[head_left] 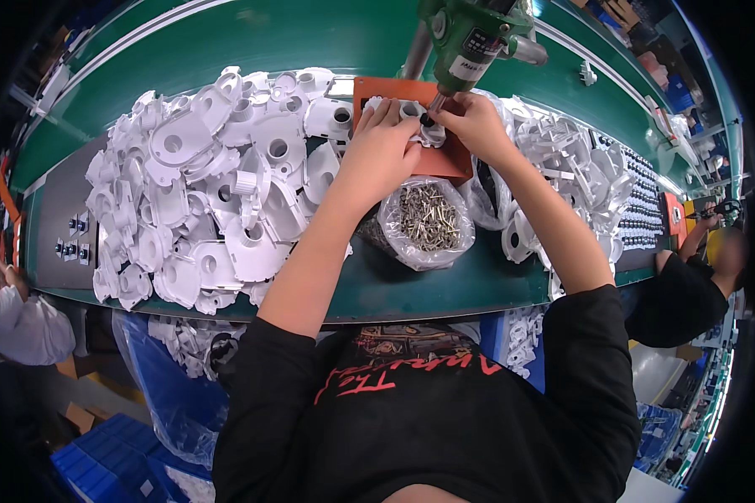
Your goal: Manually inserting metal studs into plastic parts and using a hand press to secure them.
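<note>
A white plastic housing [412, 110] with a round opening lies on an orange metal fixture [453, 161] in front of me. My left hand [382, 144] holds the housing from its left side, fingers stretched forward over it. At its right side my right hand [476, 126] has thumb and fingertips pinched together, just under the spindle tip of a green bench machine [470, 50]. What sits in that pinch is too small or hidden to tell. Nearer me, a clear plastic bag [430, 256] full of metal screws [428, 216] stands open.
A large heap of white plastic housings [176, 142] covers the bench [352, 289] on the left. More white parts [562, 159] pile up at right, beside rows of small dark parts [640, 201]. Co-workers [679, 293] sit at both sides. Blue crates [101, 461] stand low at left.
</note>
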The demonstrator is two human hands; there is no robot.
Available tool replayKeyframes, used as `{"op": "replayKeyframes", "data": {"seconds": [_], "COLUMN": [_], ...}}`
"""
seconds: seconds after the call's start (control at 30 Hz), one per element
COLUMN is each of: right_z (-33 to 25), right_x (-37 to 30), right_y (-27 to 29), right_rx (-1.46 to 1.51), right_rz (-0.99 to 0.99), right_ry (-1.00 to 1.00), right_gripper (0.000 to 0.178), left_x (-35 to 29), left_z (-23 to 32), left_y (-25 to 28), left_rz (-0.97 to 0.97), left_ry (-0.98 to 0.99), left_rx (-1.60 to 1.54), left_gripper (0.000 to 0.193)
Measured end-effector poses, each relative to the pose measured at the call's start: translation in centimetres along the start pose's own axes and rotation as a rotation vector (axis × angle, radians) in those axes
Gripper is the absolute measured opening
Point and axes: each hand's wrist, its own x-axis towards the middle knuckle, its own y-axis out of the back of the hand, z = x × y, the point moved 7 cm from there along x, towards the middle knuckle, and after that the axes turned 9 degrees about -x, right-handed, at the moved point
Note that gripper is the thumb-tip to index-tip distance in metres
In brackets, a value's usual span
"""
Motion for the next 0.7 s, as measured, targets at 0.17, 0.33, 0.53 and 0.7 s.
{"op": "replayKeyframes", "data": {"seconds": [0.17, 0.33, 0.53, 0.7], "right_z": [2.2, 1.9, 2.1, 1.8], "right_x": [0.8, 0.9, 0.9, 0.4], "right_y": [0.1, -0.4, -0.3, -0.4], "right_rx": [0.111, 0.082, 0.023, 0.027], "right_rz": [0.054, 0.007, 0.058, 0.054], "right_ry": [0.008, -0.015, 0.019, -0.005], "right_gripper": [0.029, 0.022, 0.030, 0.029], "left_x": [0.1, 0.0, 0.0, 0.0], "left_z": [0.4, 0.2, 0.3, 0.1], "left_y": [0.0, 0.1, 0.1, 0.0], "left_rz": [0.020, 0.023, 0.027, 0.028], "left_ry": [-0.025, -0.020, -0.027, -0.024], "left_rx": [0.021, 0.026, 0.031, 0.027], "left_gripper": [0.024, 0.024, 0.024, 0.024]}}
